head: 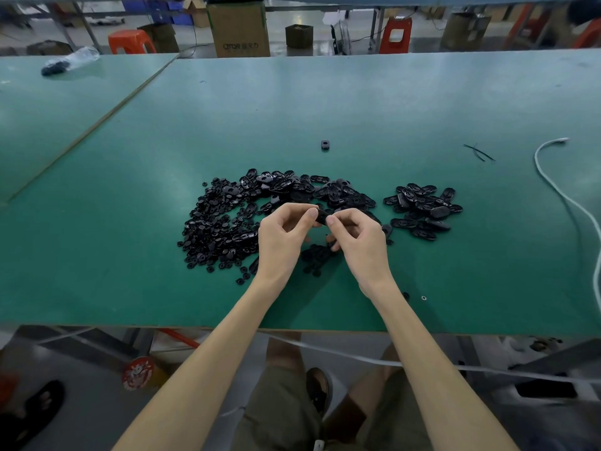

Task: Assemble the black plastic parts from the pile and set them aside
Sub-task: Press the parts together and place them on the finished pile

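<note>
A big pile of black plastic parts (247, 209) lies on the green table (325, 102): small round pieces at its left, oval shells along its far side. A smaller heap of oval parts (422, 206) sits apart to the right. My left hand (283, 239) and my right hand (357, 239) are raised just above the pile's near edge. Both pinch one black part (322, 217) between thumbs and fingertips, most of it hidden by the fingers. Under my hands lies a small cluster of black pieces (317, 255).
One lone black part (325, 144) lies farther back. Thin black ties (479, 152) and a white cable (566, 196) are at the right. A plastic bag with dark pieces (70, 61) sits far left. Cardboard boxes (239, 27) and red stools (130, 42) stand behind the table.
</note>
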